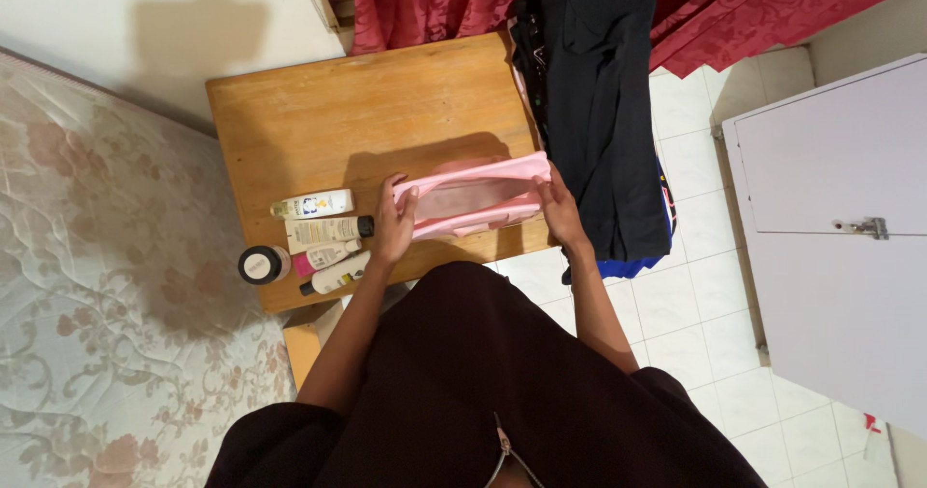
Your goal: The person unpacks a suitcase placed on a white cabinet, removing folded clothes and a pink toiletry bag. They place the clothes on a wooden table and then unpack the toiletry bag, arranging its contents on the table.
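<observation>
Near the front edge of the wooden worktop (319,111), toward its right corner, a pink toiletry pouch (475,198) stands with its mouth pulled open, one hand at each end. The left hand (394,223) has its grip closed on the pouch's left end, fingers curled over the rim; the right hand (558,208) pinches the right end, fingers along the pouch's side. Just left of the left hand, by the front left corner, lie a white bottle with a yellow cap (314,204), a cream tube with a black cap (328,229), a small pink-and-white bottle (326,255), another white bottle with a dark cap (338,274) and a round dark-rimmed jar (263,264). To hold the mouth open well, I judge both ends should stay pulled gently apart and level, with the base resting on the worktop so the soft sides do not fold inward. Dark clothing (599,111) hangs over the worktop's right edge, touching the pouch's far end.
</observation>
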